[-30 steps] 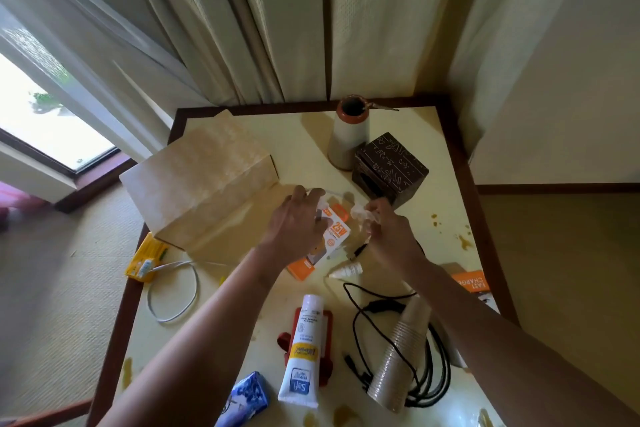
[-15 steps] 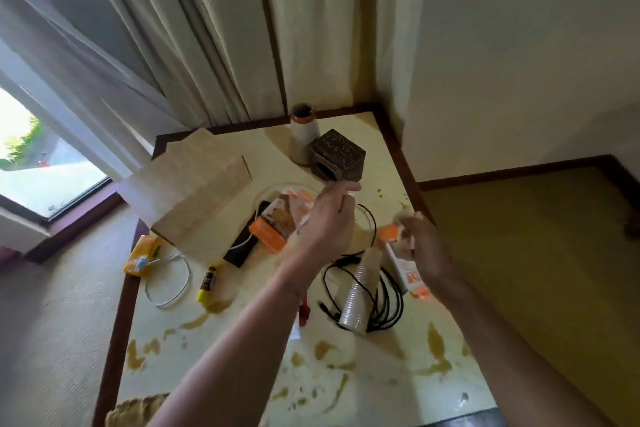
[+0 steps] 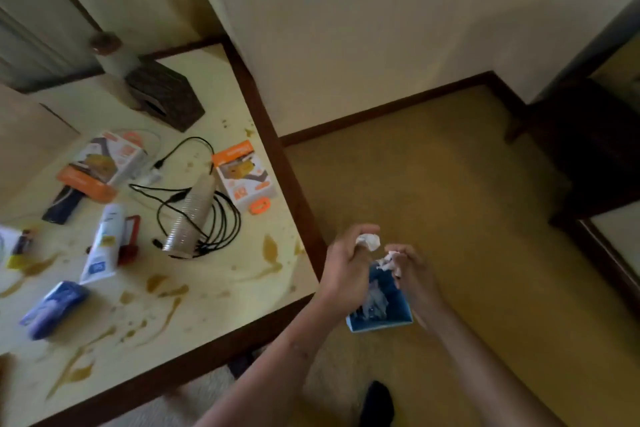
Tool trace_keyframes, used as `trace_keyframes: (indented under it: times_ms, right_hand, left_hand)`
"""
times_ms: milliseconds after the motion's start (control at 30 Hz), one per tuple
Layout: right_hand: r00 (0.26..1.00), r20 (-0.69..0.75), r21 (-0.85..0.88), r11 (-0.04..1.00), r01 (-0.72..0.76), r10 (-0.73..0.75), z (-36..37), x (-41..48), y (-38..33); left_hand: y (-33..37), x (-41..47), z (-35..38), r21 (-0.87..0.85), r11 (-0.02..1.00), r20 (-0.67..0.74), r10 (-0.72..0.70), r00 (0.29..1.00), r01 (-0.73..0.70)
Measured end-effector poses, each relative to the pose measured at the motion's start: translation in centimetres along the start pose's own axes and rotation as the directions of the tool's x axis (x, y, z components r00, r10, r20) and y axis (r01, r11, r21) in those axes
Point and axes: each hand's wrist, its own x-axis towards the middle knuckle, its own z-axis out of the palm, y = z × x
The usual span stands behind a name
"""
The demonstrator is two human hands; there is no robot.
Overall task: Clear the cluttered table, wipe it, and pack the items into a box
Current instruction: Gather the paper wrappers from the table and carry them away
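Note:
My left hand (image 3: 344,270) holds a crumpled white paper scrap (image 3: 369,241) at its fingertips. A smaller white scrap (image 3: 388,261) is pinched in my right hand (image 3: 412,269). Both hands hover to the right of the table, above a small blue bin (image 3: 384,319) on the carpet with crumpled litter inside. The stained cream table (image 3: 214,291) carries two orange-and-white boxes (image 3: 244,173) (image 3: 104,163), a stack of plastic cups (image 3: 188,218), black cables (image 3: 218,222), a white tube (image 3: 104,246) and a blue packet (image 3: 55,305).
A brown paper bag (image 3: 27,139) lies at the table's left, a dark carved box (image 3: 166,97) and a clay-topped cylinder (image 3: 110,55) at its back. Brown spill stains (image 3: 270,250) mark the tabletop. Dark furniture (image 3: 588,149) stands at the right wall.
Both hands left the table with paper scraps and swung right, over the blue bin on the floor. My view turned right with them.

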Motion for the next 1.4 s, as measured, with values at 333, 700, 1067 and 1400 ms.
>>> trace_keyframes:
  times_ms: [333, 700, 1067, 1400]
  right_hand:
    - [0.958, 0.000, 0.114, 0.951, -0.286, 0.288, -4.5, 11.7, 22.7]
    - [0.903, 0.103, 0.230, 0.873, -0.430, 0.417, 2.2, 26.9, 43.8]
    - [0.981, -0.093, -0.025, 0.985, -0.171, 0.168, -0.3, 21.1, 35.3]
    - [0.956, -0.010, -0.398, 0.878, 0.266, -0.294, -6.5, 7.2, 9.9]
  left_hand:
    - [-20.4, 6.1, 18.0, -0.159, 0.904, -0.073, -0.412, 0.908, 0.397]
    - [-43.2, 15.5, 23.8, 0.199, 0.869, -0.090, -0.444, 0.892, 0.453]
    - [-34.9, 12.3, 22.0, 0.285, 0.902, -0.100, -0.308, 0.946, 0.324]
    - [-8.8, 0.7, 13.3, 0.345, 0.938, -0.206, 0.118, 0.971, -0.041]
